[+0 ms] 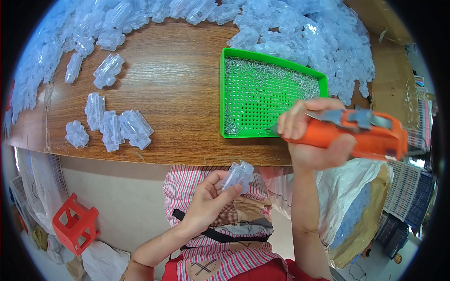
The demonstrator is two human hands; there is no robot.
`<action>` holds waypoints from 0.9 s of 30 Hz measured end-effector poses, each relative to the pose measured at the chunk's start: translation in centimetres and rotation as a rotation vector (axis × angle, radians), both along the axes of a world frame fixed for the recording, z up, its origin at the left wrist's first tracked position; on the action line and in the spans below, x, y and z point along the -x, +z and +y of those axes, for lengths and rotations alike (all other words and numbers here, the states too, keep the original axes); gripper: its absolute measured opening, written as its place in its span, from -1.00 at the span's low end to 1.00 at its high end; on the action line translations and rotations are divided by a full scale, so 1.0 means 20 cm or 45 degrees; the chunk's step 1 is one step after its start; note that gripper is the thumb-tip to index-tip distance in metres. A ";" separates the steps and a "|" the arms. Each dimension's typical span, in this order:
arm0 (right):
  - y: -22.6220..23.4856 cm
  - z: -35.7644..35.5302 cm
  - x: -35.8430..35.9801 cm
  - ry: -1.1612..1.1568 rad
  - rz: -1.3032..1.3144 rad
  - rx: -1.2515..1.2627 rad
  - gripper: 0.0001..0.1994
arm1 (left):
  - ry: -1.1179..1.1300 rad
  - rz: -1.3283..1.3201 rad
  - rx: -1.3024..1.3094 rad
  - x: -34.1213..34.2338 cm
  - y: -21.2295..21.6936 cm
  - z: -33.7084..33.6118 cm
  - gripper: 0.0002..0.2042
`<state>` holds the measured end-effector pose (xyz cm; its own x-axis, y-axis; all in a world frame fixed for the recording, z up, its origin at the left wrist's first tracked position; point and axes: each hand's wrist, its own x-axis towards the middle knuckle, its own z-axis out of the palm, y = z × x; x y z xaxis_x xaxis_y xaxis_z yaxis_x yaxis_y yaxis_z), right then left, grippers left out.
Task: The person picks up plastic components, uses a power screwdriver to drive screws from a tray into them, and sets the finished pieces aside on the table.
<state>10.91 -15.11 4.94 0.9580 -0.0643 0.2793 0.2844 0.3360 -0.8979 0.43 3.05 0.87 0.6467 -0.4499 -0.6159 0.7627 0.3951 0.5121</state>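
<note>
My left hand [206,199] pinches a clear plastic molded part [239,177] over my lap, just off the table's front edge. In my right hand [307,136] lies an orange electric screwdriver [377,136] with a metal lever along its body. Its tip points left, at the lower right of a green perforated tray [222,93]; whether it touches anything there I cannot make out. Small silver screws [302,79] lie scattered in this tray, thickest along the far side. The right hand and tool are smeared by motion.
Heaps of clear plastic parts [187,9] cover the table's far side. Several more parts [111,131] lie at the left of the wooden table [178,93]. A red stool [75,225] stands on the floor at left; a lined sack [349,215] of parts stands at right.
</note>
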 end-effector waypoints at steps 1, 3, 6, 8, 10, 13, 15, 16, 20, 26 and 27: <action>0.03 -0.02 0.00 0.017 -0.080 0.031 -0.27 | 0.043 -0.006 0.011 -0.01 0.00 -0.02 -0.81; 0.15 -0.04 0.03 0.070 -0.178 0.069 -0.27 | 0.071 -0.006 0.040 -0.02 -0.01 -0.05 -0.81; 0.27 0.05 0.11 0.141 -0.173 0.059 -0.31 | 0.109 0.006 0.062 -0.02 -0.05 -0.06 -0.81; 0.24 0.10 0.16 0.160 -0.149 0.094 -0.32 | 0.141 -0.045 0.063 -0.01 -0.06 -0.07 -0.81; 0.21 0.11 0.18 0.238 -0.167 0.106 -0.32 | 0.150 -0.049 0.067 -0.01 -0.05 -0.08 -0.81; 0.19 0.12 0.20 0.247 -0.077 0.066 -0.51 | 0.150 -0.059 0.060 -0.01 -0.06 -0.07 -0.81; 0.19 0.13 0.22 0.253 -0.019 0.039 -0.63 | 0.140 -0.064 0.058 -0.01 -0.05 -0.07 -0.81; 0.19 0.14 0.22 0.255 0.009 0.027 -0.68 | 0.154 -0.046 0.078 -0.01 -0.05 -0.07 -0.82; 0.15 0.13 0.24 0.257 0.098 0.058 -0.77 | 0.180 -0.024 0.073 -0.02 -0.04 -0.08 -0.82; 0.08 0.16 0.23 0.293 -0.041 0.218 -0.53 | 0.241 0.024 0.101 -0.02 -0.02 -0.10 -0.81; 0.08 0.18 0.24 0.169 0.009 0.254 -0.32 | 0.249 0.031 0.097 -0.02 -0.03 -0.09 -0.81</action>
<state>6.09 -11.47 6.63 0.9564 0.1181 0.2672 0.2430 0.1859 -0.9520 0.80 1.24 0.36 0.7115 -0.3633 -0.6015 0.6795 0.5738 0.4572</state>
